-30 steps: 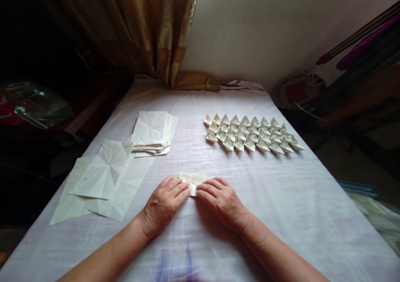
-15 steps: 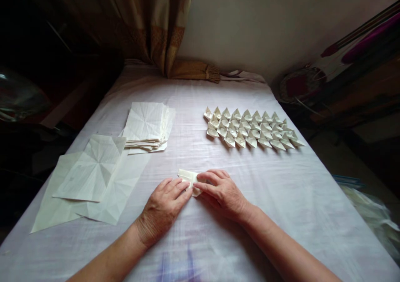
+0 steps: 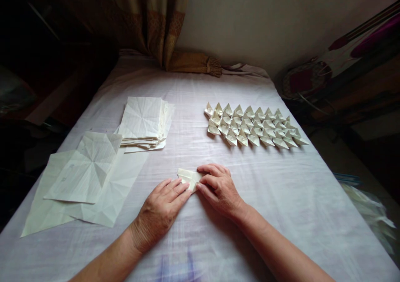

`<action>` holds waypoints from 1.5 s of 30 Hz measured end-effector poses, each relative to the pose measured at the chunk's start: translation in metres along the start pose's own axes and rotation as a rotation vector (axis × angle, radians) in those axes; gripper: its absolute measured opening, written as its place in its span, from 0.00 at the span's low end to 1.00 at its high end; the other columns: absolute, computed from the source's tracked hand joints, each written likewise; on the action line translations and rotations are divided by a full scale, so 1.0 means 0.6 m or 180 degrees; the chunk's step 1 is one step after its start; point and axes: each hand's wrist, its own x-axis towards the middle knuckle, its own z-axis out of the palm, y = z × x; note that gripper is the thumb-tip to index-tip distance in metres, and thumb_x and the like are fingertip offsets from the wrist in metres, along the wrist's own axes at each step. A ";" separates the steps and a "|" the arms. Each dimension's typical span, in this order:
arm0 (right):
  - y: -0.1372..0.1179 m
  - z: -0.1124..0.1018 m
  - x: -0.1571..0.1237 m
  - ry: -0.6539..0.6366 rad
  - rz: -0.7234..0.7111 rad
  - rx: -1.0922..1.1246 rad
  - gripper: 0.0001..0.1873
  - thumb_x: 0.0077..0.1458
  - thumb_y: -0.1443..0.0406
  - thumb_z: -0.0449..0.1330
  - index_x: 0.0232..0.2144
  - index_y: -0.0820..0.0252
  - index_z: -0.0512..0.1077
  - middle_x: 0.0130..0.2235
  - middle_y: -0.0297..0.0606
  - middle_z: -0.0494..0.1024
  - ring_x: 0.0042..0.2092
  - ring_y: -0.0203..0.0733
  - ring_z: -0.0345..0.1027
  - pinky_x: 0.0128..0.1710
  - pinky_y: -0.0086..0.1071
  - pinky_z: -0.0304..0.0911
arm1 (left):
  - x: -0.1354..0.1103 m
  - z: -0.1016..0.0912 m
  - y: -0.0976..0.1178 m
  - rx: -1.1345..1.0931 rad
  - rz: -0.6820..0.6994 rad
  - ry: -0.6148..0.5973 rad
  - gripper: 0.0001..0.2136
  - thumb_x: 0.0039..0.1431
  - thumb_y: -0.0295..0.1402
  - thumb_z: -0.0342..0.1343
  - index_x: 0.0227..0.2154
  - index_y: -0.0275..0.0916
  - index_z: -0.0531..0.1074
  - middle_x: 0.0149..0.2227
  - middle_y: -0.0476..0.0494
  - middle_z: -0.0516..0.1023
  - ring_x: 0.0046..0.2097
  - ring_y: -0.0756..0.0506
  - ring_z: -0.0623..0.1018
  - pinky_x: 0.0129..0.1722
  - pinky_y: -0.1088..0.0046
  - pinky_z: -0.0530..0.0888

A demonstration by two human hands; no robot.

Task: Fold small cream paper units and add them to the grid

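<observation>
A small folded piece of pale paper (image 3: 191, 176) lies on the bed sheet between my hands. My left hand (image 3: 161, 210) rests flat, its fingertips pressing the paper's left and lower part. At the paper's right edge, my right hand (image 3: 221, 189) has its fingers curled, with thumb and fingertips gripping the edge; part of that edge is hidden behind them. Beyond my right hand stand rows of folded paper boats (image 3: 250, 125), set close together with pointed tips up.
To the left is a stack of creased square paper sheets (image 3: 142, 117). Nearer me, larger creased sheets (image 3: 90, 169) overlap on the sheet-covered bed (image 3: 187, 94). A gold-brown curtain (image 3: 156, 27) hangs at the far edge. Plastic bags (image 3: 370, 211) sit beyond the right edge.
My right fingers have drawn back slightly to the right, uncovering more of the folded paper. My left hand stays pressed on it. The whole view has shifted a little.
</observation>
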 end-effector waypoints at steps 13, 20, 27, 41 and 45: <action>-0.014 0.017 0.008 0.0275 0.0474 -0.0007 0.08 0.52 0.66 0.64 0.23 0.56 0.71 0.43 0.37 0.79 0.47 0.46 0.69 0.50 0.44 0.55 | 0.005 -0.005 0.003 -0.0054 0.0001 0.0168 0.15 0.67 0.24 0.44 0.48 0.34 0.74 0.47 0.41 0.80 0.52 0.44 0.76 0.53 0.64 0.73; -0.018 0.020 0.010 0.0300 0.0520 -0.0119 0.08 0.51 0.67 0.64 0.23 0.56 0.70 0.42 0.36 0.79 0.47 0.46 0.69 0.49 0.43 0.54 | 0.002 -0.004 0.002 0.0032 0.0047 0.0021 0.18 0.68 0.25 0.41 0.51 0.39 0.74 0.48 0.43 0.80 0.52 0.43 0.76 0.54 0.63 0.72; -0.021 0.020 0.012 0.0292 0.0554 -0.0103 0.09 0.51 0.67 0.64 0.22 0.56 0.69 0.42 0.36 0.79 0.46 0.46 0.68 0.50 0.43 0.54 | -0.003 0.001 0.001 0.0083 0.0074 0.0033 0.17 0.67 0.24 0.42 0.49 0.38 0.75 0.48 0.41 0.80 0.53 0.43 0.76 0.54 0.62 0.72; -0.015 0.017 0.011 0.0173 0.0577 0.0026 0.07 0.51 0.66 0.65 0.23 0.55 0.71 0.43 0.37 0.78 0.47 0.47 0.68 0.50 0.44 0.54 | 0.001 0.003 0.006 0.0139 0.0037 0.0077 0.18 0.68 0.25 0.41 0.48 0.38 0.75 0.48 0.43 0.80 0.52 0.43 0.76 0.54 0.62 0.71; -0.016 0.019 0.010 0.0234 0.0566 0.0036 0.08 0.50 0.67 0.65 0.23 0.56 0.71 0.42 0.37 0.78 0.47 0.47 0.68 0.50 0.45 0.53 | 0.002 0.002 0.006 0.0142 0.0040 0.0062 0.17 0.68 0.25 0.41 0.48 0.38 0.75 0.48 0.43 0.80 0.51 0.43 0.76 0.54 0.62 0.71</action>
